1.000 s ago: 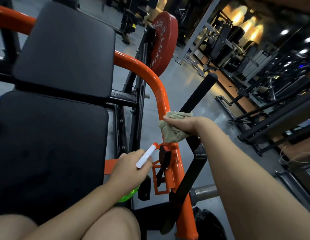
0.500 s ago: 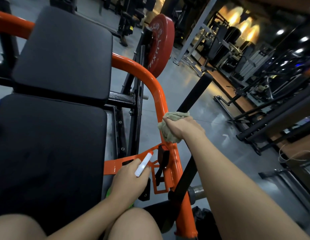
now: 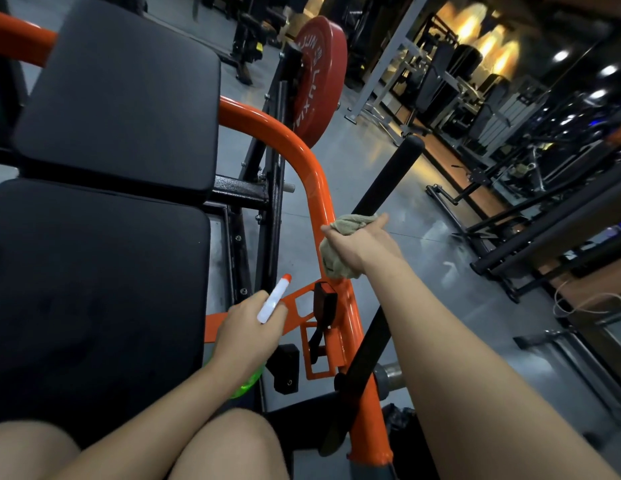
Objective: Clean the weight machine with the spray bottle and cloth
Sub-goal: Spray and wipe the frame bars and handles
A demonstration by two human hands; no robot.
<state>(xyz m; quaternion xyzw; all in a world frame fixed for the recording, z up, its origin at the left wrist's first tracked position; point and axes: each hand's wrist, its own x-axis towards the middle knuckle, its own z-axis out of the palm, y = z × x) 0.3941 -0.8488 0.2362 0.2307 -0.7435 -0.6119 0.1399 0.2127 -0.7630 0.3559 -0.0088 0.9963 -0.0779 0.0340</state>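
The weight machine has a curved orange frame tube [image 3: 295,147] running from upper left down to the lower middle, beside black pads [image 3: 122,95]. My right hand [image 3: 362,242] grips a beige cloth [image 3: 333,261] wrapped against the orange tube, just below its bend. My left hand [image 3: 248,329] holds a spray bottle [image 3: 272,299] with a white nozzle tipped in orange, pointing up and right; its green body shows under my wrist. The two hands are apart, the left lower and nearer the seat.
A black padded handle bar [image 3: 388,181] slants up right behind the cloth. A red weight plate [image 3: 319,77] hangs at the top middle. Other gym machines [image 3: 510,109] crowd the right side. My bare knees fill the bottom edge, and grey floor lies between.
My right hand has slid the cloth slightly along the orange tube, and its fingers now spread further over the cloth. The left hand with the bottle has stayed near the seat edge.
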